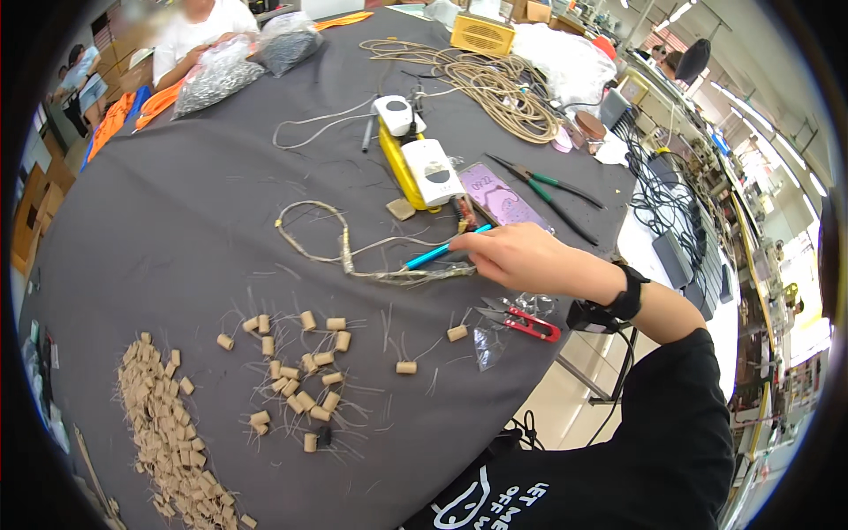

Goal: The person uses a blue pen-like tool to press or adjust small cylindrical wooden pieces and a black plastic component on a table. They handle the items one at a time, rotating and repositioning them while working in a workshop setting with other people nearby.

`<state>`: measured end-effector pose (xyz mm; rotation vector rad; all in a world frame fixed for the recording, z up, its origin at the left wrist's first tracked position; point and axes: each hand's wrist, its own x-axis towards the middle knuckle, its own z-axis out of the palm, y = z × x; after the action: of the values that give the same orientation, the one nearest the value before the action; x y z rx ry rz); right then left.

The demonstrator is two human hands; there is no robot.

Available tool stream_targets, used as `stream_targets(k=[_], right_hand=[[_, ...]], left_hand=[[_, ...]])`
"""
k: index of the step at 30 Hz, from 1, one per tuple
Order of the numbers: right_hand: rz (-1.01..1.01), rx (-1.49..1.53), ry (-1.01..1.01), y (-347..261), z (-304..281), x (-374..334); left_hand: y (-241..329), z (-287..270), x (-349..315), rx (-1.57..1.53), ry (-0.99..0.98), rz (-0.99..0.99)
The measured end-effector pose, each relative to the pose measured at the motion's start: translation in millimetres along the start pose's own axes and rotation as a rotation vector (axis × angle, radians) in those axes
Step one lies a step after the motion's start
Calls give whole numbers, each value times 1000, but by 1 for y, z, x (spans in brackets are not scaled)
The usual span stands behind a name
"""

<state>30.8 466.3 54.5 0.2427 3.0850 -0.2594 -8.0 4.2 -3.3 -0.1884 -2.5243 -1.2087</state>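
Observation:
My right hand (517, 254) reaches in from the right over the grey cloth. Its fingers are closed around a bright blue pen-like stick (430, 257), whose end points to the lower left. Just under the stick runs a thin pale cord (346, 256), looped at its left and partly wrapped in clear film. Part of the cord is hidden by my fingers. Beyond the hand lie a phone with a purple screen (502, 196) and green-handled pliers (555, 196). Red thread snips (528, 321) rest nearer to me, beside clear plastic scraps. My left hand is out of view.
Small tan cylinders (305, 399) with thin wire leads are scattered nearby; a large heap of them (177, 433) lies left. White plugs (435, 172) sit on a yellow power strip (399, 163). Coiled tan cord (508, 93) lies far back. A person (208, 35) handles bags across the table.

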Motion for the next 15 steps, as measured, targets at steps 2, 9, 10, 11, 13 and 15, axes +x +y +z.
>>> stream_targets(k=[2, 9, 10, 11, 13, 15], right_hand=[[29, -75, -37, -1, 7, 11], [-66, -177, 31, 1, 14, 20], [-66, -206, 22, -3, 11, 20], [-64, -236, 13, -7, 7, 19], [-11, -152, -2, -11, 0, 16], [57, 38, 15, -17, -7, 13]], left_hand=[[-1, 1, 2, -50, 30, 64], [-6, -5, 4, -93, 51, 89], [-5, -5, 5, -91, 58, 97], [-4, -6, 5, -90, 64, 105], [-7, -6, 6, -100, 56, 90], [-12, -7, 3, -119, 50, 68]])
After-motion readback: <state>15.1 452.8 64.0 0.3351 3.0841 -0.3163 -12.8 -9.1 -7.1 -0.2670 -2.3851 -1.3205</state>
